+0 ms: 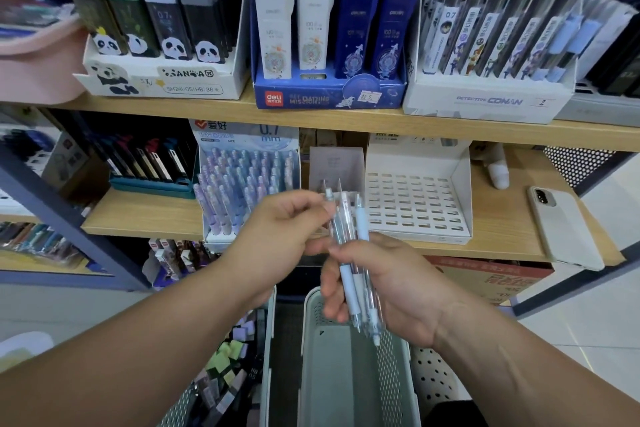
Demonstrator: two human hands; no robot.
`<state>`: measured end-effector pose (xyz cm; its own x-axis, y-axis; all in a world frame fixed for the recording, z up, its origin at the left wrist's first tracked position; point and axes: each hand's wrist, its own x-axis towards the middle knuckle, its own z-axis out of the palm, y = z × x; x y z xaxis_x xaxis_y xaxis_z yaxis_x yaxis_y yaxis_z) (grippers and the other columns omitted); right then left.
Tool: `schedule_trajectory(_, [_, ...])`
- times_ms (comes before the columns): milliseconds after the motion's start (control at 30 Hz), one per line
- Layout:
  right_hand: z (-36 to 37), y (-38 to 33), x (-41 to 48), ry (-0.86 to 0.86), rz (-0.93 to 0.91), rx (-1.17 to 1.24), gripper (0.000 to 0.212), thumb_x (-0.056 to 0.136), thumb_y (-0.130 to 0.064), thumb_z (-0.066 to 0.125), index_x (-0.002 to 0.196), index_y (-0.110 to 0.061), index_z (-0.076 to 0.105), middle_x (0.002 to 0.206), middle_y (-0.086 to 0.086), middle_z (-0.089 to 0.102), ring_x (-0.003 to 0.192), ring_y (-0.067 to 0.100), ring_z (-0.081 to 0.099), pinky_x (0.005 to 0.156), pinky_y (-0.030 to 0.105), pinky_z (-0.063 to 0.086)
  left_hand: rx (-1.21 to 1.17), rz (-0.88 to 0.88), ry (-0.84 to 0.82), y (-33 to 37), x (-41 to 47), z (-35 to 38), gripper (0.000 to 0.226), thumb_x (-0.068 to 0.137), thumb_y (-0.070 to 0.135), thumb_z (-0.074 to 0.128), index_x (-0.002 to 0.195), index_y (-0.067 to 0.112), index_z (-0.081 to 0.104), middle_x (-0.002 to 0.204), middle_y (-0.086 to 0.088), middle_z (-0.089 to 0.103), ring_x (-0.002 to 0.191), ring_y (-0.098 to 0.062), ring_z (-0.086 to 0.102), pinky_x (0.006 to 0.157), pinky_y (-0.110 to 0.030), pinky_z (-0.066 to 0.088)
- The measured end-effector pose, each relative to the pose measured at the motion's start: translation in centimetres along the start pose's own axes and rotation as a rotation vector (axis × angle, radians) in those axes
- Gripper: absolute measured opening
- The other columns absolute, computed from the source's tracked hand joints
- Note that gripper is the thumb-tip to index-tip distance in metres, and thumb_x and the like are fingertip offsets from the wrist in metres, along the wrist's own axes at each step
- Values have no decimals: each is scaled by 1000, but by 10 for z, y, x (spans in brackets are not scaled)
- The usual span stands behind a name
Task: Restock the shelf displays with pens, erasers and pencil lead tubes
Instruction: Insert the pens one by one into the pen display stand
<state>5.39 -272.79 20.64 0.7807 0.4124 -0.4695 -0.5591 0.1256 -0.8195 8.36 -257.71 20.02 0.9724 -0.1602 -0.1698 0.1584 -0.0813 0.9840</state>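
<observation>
Pale-blue plastic pens (346,276) sit bunched in the right hand (398,291), the left hand (277,236) pinching one top; next, I'd say, each needs slotting into the white slotted display tray (420,208) behind.

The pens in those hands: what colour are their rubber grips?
Pale blue grips on the clear-barrelled pens, seen best in the head view.

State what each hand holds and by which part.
The right hand grips a bunch of pens around their rubber grips; left hand pinches one near its upper end.
</observation>
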Motion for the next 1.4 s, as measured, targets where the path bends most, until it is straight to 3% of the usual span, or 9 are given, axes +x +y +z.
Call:
schedule_trajectory(133, [8, 1, 5, -26, 37, -25, 29, 101, -23, 53, 115, -5, 71, 73, 16, 65, 60, 28, 67, 55, 30, 54, -131, -85, 73, -12, 2, -19, 12, 95, 16, 64, 88, 12, 73, 55, 1, 45, 47, -6, 47, 51, -17, 48])
schedule_trajectory(267, [13, 8, 15, 54, 59, -65, 32, 102, -32, 53, 114, -10, 72, 85, 16, 73, 59, 25, 66, 49, 27, 49, -264, -72, 163, -15, 3, -42, 12, 97, 14, 60, 93, 10, 71, 71, 0, 60, 53, -12, 49, 48, -24, 35])
schedule_trajectory(467, [16, 24, 33, 208, 96, -142, 27, 102, -27, 57, 111, -6, 71, 70, 10, 64, 43, 14, 38, 42, 22, 27, -256, -62, 288, -22, 2, -73, 8, 96, 13, 63, 102, 10, 69, 74, -2, 63, 58, -15, 57, 49, -24, 45])
schedule_trajectory(733, [27, 30, 38, 203, 53, -38, 17, 98, -19, 63, 111, -9, 66, 69, 9, 64, 41, 11, 31, 43, 21, 22, -227, 52, 425, -21, 0, -93, 12, 95, 7, 63, 105, 11, 69, 69, -3, 64, 55, -16, 56, 47, -23, 44])
schedule_trajectory(967, [23, 26, 38, 313, 25, -7, 46, 95, -52, 58, 111, -10, 72, 65, 2, 51, 44, 12, 28, 45, 24, 23, -74, 228, 599, -10, -3, -107, 14, 92, 3, 64, 93, 16, 69, 62, -7, 61, 48, -9, 53, 48, -20, 44])
schedule_trajectory(1067, [25, 24, 39, 273, 35, 62, 54, 94, -60, 54, 111, -12, 71, 63, 2, 48, 45, 12, 27, 47, 25, 21, 51, 280, 622, -13, -3, -112, 13, 93, 10, 66, 95, 23, 68, 71, -16, 64, 55, -11, 58, 56, -28, 49])
schedule_trajectory(1167, [28, 25, 41, 254, 51, 52, 56, 94, -61, 53, 111, -11, 71, 63, 2, 48, 44, 12, 28, 46, 24, 20, 180, 380, 658, -16, -3, -118, 17, 92, 16, 69, 94, 32, 65, 67, -3, 61, 62, -16, 59, 68, -41, 58])
schedule_trajectory(1267, [31, 28, 43, 261, 58, 23, 56, 93, -62, 55, 108, -11, 72, 64, 3, 49, 43, 12, 28, 45, 23, 21, 276, 469, 663, -15, -3, -118, 24, 91, 14, 69, 89, 37, 62, 70, -2, 63, 61, -20, 57, 65, -34, 55])
schedule_trajectory(1400, [32, 29, 43, 261, 53, 56, 53, 94, -59, 55, 107, -11, 73, 65, 4, 49, 43, 13, 28, 45, 24, 21, 436, 503, 650, -16, 4, -113, 13, 89, 17, 71, 95, 28, 66, 70, 11, 63, 56, -4, 53, 63, -20, 49])
